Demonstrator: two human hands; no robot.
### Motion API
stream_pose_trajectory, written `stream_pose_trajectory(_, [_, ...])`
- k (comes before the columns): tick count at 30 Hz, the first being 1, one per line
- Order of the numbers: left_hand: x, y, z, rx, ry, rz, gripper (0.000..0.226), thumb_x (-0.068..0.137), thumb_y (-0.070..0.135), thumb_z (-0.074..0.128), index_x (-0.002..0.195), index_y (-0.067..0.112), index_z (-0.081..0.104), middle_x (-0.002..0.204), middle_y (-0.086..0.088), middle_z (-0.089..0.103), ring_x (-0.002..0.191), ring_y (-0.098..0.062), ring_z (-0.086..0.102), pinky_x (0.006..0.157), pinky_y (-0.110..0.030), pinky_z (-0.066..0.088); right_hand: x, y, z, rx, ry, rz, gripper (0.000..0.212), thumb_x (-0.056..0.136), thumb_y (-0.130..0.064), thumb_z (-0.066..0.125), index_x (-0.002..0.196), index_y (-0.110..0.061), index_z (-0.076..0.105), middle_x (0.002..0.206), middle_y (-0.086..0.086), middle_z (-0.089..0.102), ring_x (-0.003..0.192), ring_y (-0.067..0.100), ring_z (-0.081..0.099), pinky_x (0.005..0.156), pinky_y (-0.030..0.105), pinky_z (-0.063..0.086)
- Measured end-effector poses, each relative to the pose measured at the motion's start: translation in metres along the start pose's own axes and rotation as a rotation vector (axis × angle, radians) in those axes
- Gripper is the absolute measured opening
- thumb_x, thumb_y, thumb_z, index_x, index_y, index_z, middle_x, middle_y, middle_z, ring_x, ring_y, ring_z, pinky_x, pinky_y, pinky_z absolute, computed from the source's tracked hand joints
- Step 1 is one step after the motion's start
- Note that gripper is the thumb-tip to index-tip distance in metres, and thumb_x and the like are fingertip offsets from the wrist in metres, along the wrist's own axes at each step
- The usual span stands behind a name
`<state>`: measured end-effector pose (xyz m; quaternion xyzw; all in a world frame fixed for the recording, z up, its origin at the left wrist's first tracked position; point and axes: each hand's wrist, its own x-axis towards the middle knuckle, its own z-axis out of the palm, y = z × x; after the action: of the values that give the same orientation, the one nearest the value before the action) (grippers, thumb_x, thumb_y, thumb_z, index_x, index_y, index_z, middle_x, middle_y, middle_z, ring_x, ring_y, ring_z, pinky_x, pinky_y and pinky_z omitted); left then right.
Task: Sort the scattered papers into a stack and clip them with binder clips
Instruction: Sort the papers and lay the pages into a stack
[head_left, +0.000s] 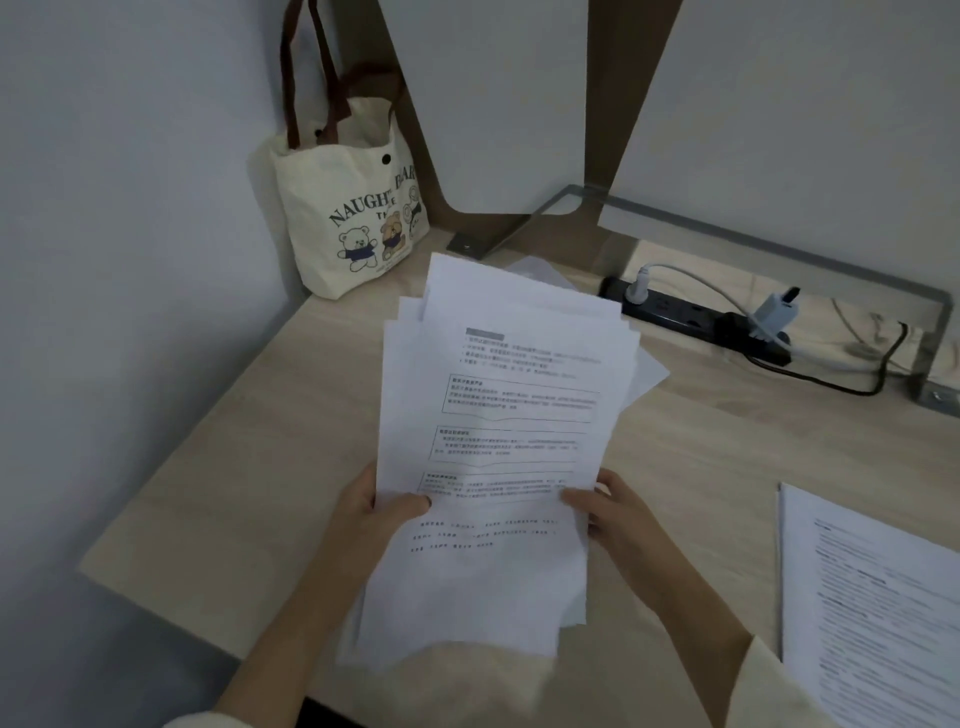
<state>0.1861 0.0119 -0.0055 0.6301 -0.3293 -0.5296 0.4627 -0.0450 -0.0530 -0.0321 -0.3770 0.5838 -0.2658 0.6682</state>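
Note:
A loose bundle of several printed white papers (498, 415) is held above the wooden desk (218, 467), its sheets fanned out and uneven at the top and bottom edges. My left hand (374, 509) grips the bundle's left edge, thumb on the top sheet. My right hand (608, 509) grips the right edge the same way. One more sheet (649, 371) pokes out under the bundle at the right. A separate pile of printed papers (872, 597) lies flat on the desk at the right. No binder clips are in view.
A cream tote bag (353, 208) with bear pictures stands at the desk's back left corner against the wall. A black power strip (691, 317) with plugs and cables lies at the back right under a metal frame (779, 249).

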Motion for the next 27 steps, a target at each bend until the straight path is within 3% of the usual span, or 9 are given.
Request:
stream_pose_trajectory(3, [0.001,0.019,0.002,0.0,0.03,0.086,0.029,0.063,0.016,0.059,0.088,0.028,0.068,0.084,0.015,0.075,0.079,-0.005,0.07,0.061,-0.015,0.053,-0.015,-0.031,-0.006,-0.003,0.009,-0.228,0.038,0.086,-0.003,0.053,0.12,-0.021,0.056,0.11,-0.006,0.071,0.097,0.012,0.068,0.073,0.024,0.054])
stream_pose_trajectory(7, [0.004,0.037,0.005,-0.017,0.071,0.215,0.036,0.061,0.023,0.065,0.097,0.027,0.067,0.087,0.02,0.073,0.083,0.002,0.068,0.066,-0.011,0.051,-0.034,-0.066,-0.008,0.017,0.044,-0.443,0.038,0.089,-0.001,0.047,0.116,-0.023,0.062,0.116,-0.011,0.068,0.11,0.009,0.061,0.091,0.028,0.047])
stream_pose_trajectory(9, [0.005,0.039,0.004,-0.036,0.1,0.26,0.051,0.057,0.036,0.065,0.106,0.023,0.065,0.095,0.018,0.073,0.09,0.0,0.067,0.07,-0.011,0.051,-0.036,-0.068,-0.007,-0.006,0.067,-0.443,0.038,0.089,-0.002,0.047,0.116,-0.023,0.062,0.116,-0.012,0.068,0.11,0.005,0.06,0.092,0.026,0.045])
stream_pose_trajectory(13, [0.007,0.027,0.011,-0.03,0.137,0.269,0.061,0.055,0.038,0.065,0.112,0.017,0.06,0.105,0.005,0.071,0.1,-0.011,0.065,0.08,-0.026,0.054,-0.034,-0.051,0.003,-0.089,0.086,-0.361,0.035,0.089,0.0,0.047,0.103,-0.028,0.063,0.099,-0.019,0.069,0.087,-0.012,0.062,0.072,0.012,0.046])
stream_pose_trajectory(14, [0.007,0.023,0.013,-0.027,0.137,0.255,0.058,0.053,0.037,0.066,0.108,0.02,0.061,0.102,0.008,0.072,0.097,-0.007,0.066,0.078,-0.023,0.054,-0.034,-0.048,0.006,-0.089,0.081,-0.351,0.035,0.089,0.0,0.047,0.101,-0.028,0.063,0.095,-0.02,0.07,0.085,-0.012,0.063,0.068,0.008,0.047])
stream_pose_trajectory(17, [0.009,0.016,0.017,-0.024,0.156,0.244,0.044,0.057,0.02,0.066,0.101,0.026,0.061,0.092,0.022,0.072,0.085,0.003,0.066,0.068,-0.011,0.051,-0.033,-0.046,0.008,-0.032,0.103,-0.356,0.031,0.09,-0.004,0.047,0.101,-0.027,0.065,0.093,-0.02,0.072,0.086,-0.008,0.064,0.064,0.005,0.048])
stream_pose_trajectory(23, [0.014,0.002,0.009,-0.021,0.183,0.201,0.029,0.083,0.011,0.064,0.109,0.023,0.059,0.101,0.01,0.07,0.094,-0.002,0.064,0.07,-0.009,0.049,-0.025,-0.037,0.012,-0.081,0.071,-0.292,0.044,0.085,0.006,0.04,0.103,-0.025,0.065,0.098,-0.015,0.072,0.091,-0.001,0.064,0.069,0.013,0.05])
stream_pose_trajectory(27, [0.02,-0.004,-0.007,0.04,0.285,0.159,0.014,0.09,0.013,0.055,0.101,0.021,0.059,0.094,0.011,0.066,0.078,0.002,0.065,0.058,-0.011,0.049,0.005,-0.032,0.009,-0.288,0.162,-0.282,0.042,0.085,0.009,0.042,0.117,-0.014,0.056,0.114,0.0,0.062,0.109,0.015,0.058,0.078,0.011,0.045])
